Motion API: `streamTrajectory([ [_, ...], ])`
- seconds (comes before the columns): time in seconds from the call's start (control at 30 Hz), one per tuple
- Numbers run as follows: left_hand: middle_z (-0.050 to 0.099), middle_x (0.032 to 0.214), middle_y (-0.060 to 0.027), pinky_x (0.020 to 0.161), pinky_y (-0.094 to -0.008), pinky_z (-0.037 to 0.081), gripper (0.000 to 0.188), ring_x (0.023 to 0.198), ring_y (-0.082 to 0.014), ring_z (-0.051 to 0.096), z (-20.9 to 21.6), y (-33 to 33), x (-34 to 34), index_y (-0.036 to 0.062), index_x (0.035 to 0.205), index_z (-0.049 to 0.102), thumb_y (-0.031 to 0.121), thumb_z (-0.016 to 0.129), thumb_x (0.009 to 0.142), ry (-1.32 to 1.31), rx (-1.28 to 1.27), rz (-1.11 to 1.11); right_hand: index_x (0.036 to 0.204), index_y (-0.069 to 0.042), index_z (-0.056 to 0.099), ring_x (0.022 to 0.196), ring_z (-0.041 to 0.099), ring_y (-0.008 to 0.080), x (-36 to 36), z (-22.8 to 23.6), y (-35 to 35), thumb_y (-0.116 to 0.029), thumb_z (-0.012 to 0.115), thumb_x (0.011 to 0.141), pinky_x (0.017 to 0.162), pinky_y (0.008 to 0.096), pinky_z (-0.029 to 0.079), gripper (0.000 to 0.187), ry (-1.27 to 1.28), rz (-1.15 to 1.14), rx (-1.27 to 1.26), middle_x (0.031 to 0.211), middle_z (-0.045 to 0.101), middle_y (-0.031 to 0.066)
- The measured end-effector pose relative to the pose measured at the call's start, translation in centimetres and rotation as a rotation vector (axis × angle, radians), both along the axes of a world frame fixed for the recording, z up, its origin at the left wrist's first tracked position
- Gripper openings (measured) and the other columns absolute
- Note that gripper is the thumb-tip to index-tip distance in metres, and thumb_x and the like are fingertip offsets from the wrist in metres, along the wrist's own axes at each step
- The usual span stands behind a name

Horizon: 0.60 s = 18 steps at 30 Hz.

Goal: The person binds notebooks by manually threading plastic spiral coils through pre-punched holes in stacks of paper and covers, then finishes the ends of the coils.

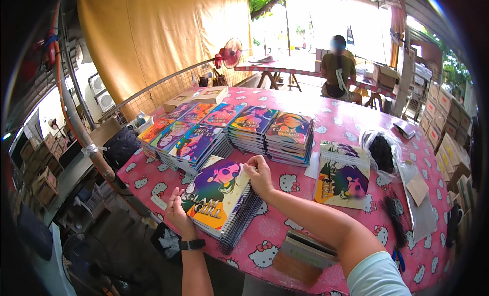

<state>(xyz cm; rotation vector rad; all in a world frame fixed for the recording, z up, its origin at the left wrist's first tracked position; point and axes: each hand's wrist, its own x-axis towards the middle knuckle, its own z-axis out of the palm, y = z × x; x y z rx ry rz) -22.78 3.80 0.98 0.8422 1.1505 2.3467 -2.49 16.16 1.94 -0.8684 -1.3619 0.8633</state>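
In front of me a stack of spiral-bound notebooks (216, 189) with colourful illustrated covers lies on the pink table, its black coil bindings facing right. My right hand (260, 176) is closed, thumb and fingers pinched at the upper right corner of the top notebook. Beside the stack's left edge is my left hand (179, 213), fingers apart and pointing up, with a dark watch (192, 244) on the wrist. Whether the left fingertips touch the covers is hard to see. To the right lies another pile of spiral notebooks (342, 175).
Several stacked notebooks (290, 135) stand behind my hands. Right of them are a bundle in clear plastic (379, 151), black coils (395, 219) and blue-handled pliers (399, 259). A wooden block (305, 255) sits near the front edge. Farther back, a person (337, 72) sits by another table.
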Motion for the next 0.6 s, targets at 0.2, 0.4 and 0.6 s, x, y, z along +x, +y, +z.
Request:
streamTrajectory([
  [0.2, 0.065, 0.107, -0.0152, 0.085, -0.0292, 0.048, 0.03, 0.093, -0.0182, 0.06, -0.6, 1.6, 0.8, -0.0085, 0.112, 0.06, 0.004, 0.043, 0.09, 0.099, -0.053, -0.059, 0.11, -0.004, 0.051, 0.093, 0.052, 0.0225, 3.4, -1.1, 2.5, -0.021, 0.062, 0.083, 0.083, 0.0349, 0.043, 0.034, -0.059, 0.09, 0.021, 0.096, 0.053, 0.0111],
  [0.4, 0.047, 0.134, -0.0141, 0.104, -0.0371, 0.035, 0.039, 0.122, -0.0233, 0.046, -0.6, -3.9, -4.1, -0.0034, 0.131, 0.045, 0.01, 0.045, 0.094, 0.412, -0.052, 0.343, 0.112, -0.005, 0.061, 0.11, 0.054, 0.0298, 19.4, 3.9, -4.6, -0.024, 0.072, 0.08, 0.093, 0.0359, 0.043, 0.039, -0.533, -0.097, 0.043, 0.115, 0.057, 0.0178],
  [0.6, 0.047, 0.13, -0.0139, 0.102, -0.0352, 0.032, 0.041, 0.121, -0.0237, 0.044, 4.9, -9.8, 7.6, -0.0034, 0.125, 0.046, 0.013, 0.052, 0.088, 0.423, 0.196, 0.367, 0.094, 0.001, 0.063, 0.079, 0.064, 0.0213, 39.9, -9.5, -6.5, -0.017, 0.078, 0.07, 0.07, 0.0337, 0.05, 0.034, -0.518, -0.85, -0.115, 0.088, 0.065, 0.0136],
])
